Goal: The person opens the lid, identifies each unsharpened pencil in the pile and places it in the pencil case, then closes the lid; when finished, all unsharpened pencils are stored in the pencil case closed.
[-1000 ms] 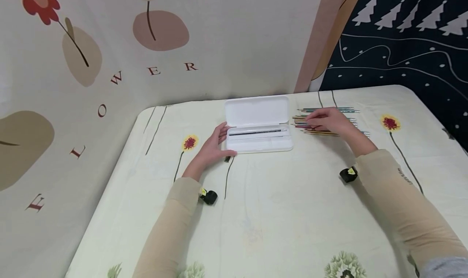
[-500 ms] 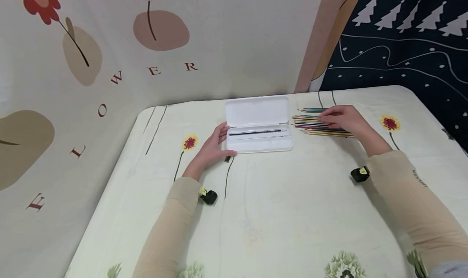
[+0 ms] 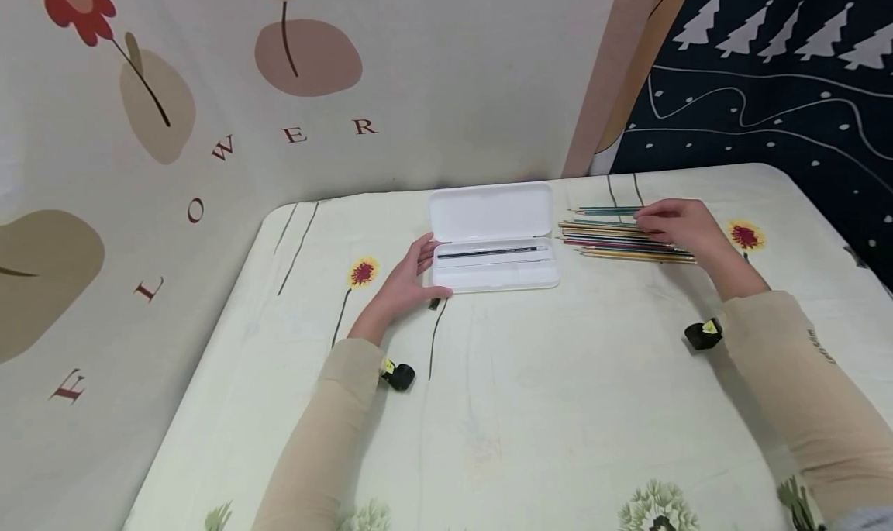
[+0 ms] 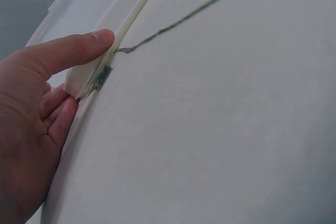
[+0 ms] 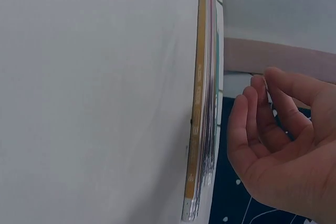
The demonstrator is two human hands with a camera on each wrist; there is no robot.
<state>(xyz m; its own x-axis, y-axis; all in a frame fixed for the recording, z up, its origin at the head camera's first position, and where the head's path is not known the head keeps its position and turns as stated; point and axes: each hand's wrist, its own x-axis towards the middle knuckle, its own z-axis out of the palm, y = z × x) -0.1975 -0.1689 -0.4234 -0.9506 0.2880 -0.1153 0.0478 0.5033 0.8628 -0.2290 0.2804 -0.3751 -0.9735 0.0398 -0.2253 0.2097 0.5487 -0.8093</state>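
Observation:
An open white pencil case point(image 3: 495, 278) lies at the back middle of the table, its lid point(image 3: 491, 212) folded back. One dark pencil point(image 3: 488, 253) lies in its tray. My left hand point(image 3: 401, 285) holds the case's left end, thumb on the front edge and fingers at the side; the left wrist view shows this grip on the case corner point(image 4: 81, 80). Right of the case, several pencils point(image 3: 600, 233) lie side by side. Above their right part hovers my right hand point(image 3: 682, 229), thumb and fingertips close together with nothing seen between them. A yellow pencil point(image 5: 197, 98) lies nearest in the right wrist view.
A pale flower-printed cloth point(image 3: 516, 391) covers the table. Behind it rises a printed curtain point(image 3: 446, 112), and dark fabric with white trees point(image 3: 753, 105) hangs at the back right. Black wrist cameras point(image 3: 399, 377) sit at both sleeves.
My right hand has moved to the right over the pencils, uncovering more of their length. The left hand and the case have stayed in place.

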